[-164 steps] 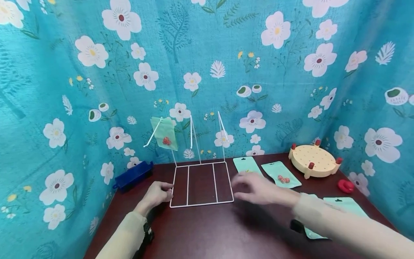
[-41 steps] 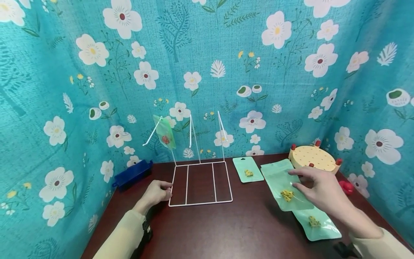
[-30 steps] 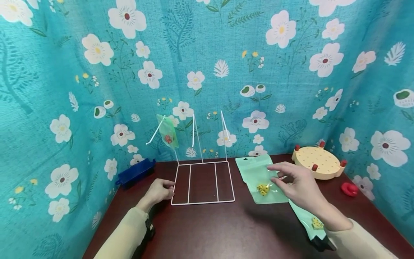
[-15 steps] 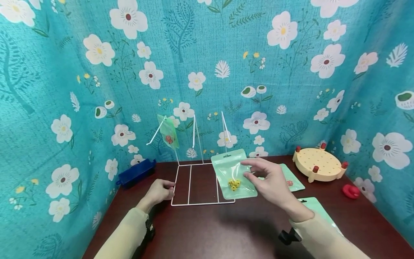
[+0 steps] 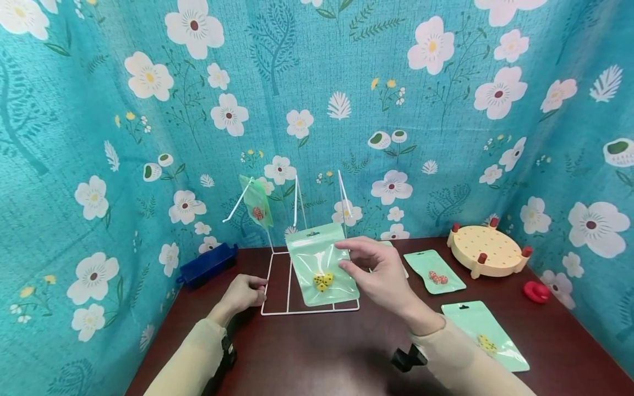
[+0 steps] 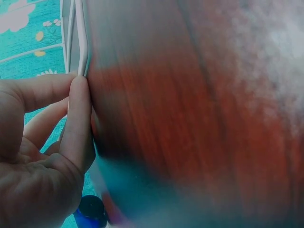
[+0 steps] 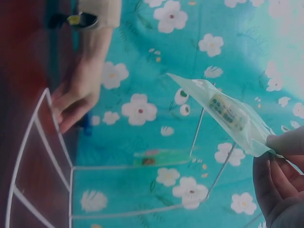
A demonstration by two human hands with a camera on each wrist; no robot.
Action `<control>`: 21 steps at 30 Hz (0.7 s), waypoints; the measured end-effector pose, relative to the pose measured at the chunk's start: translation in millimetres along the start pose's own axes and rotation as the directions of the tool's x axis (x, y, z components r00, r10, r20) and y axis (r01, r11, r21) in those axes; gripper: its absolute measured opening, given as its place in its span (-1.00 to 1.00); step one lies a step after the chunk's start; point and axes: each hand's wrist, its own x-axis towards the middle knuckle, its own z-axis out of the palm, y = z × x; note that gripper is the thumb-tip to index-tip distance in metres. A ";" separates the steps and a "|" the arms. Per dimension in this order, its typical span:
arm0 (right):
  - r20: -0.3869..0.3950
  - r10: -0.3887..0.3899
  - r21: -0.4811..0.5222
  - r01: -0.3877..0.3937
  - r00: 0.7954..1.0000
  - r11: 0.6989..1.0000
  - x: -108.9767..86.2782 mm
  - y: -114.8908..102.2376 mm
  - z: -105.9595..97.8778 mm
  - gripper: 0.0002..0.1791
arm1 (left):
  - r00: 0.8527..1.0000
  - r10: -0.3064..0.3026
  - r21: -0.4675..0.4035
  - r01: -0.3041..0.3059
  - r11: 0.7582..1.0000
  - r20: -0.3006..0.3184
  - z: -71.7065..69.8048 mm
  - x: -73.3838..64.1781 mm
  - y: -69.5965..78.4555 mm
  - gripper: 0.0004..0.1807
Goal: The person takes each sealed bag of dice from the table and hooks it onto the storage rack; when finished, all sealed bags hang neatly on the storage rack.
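Observation:
My right hand [image 5: 381, 275] pinches the right edge of a pale green pouch [image 5: 307, 253] with yellow dice [image 5: 323, 281] inside. In the head view the pouch is upright and overlaps the base of a white wire rack [image 5: 309, 313]. The slot at its top edge faces up. My left hand [image 5: 244, 292] pinches the left rail of that rack; in the left wrist view, thumb and forefinger meet on the white wire [image 6: 83, 38]. Another green pouch [image 5: 256, 201], with red dice, hangs on the rack's left hook. The middle hook [image 5: 295, 203] and right hook [image 5: 345, 195] carry nothing.
At right on the dark table [image 5: 297, 357] lie a pouch with red dice [image 5: 428, 264] and one with yellow dice [image 5: 475, 316]. Behind them are a cream round stand [image 5: 485, 247] and a red ring-shaped object [image 5: 536, 291]. A blue tray [image 5: 208, 267] sits back left.
My right hand has picked up the pouch of yellow dice from the right and carried it left in front of the rack, turning it upright. The left hand stays on the rail.

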 end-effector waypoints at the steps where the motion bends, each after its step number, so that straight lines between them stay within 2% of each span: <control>1: 0.000 -0.012 0.018 0.012 1.000 1.000 2.2 -0.5 3.8 -0.61 | 1.000 -0.001 0.000 0.001 1.000 0.000 0.1 0.4 -0.2 -0.51; 6: 0.008 -0.032 0.044 0.031 0.999 0.999 11.9 -0.4 19.7 -0.62 | 1.000 0.007 0.013 -0.007 1.000 -0.016 0.3 1.4 -1.9 -0.52; 13: 0.007 0.016 0.039 -0.016 1.000 0.999 20.4 3.6 31.5 -0.63 | 1.000 0.002 0.026 -0.002 1.000 -0.018 0.8 2.2 -3.4 -0.54; 21: -0.006 0.073 -0.013 -0.073 0.997 0.997 24.9 15.3 35.8 -0.63 | 1.000 0.007 0.036 -0.007 0.999 -0.011 -0.2 2.4 -2.9 -0.55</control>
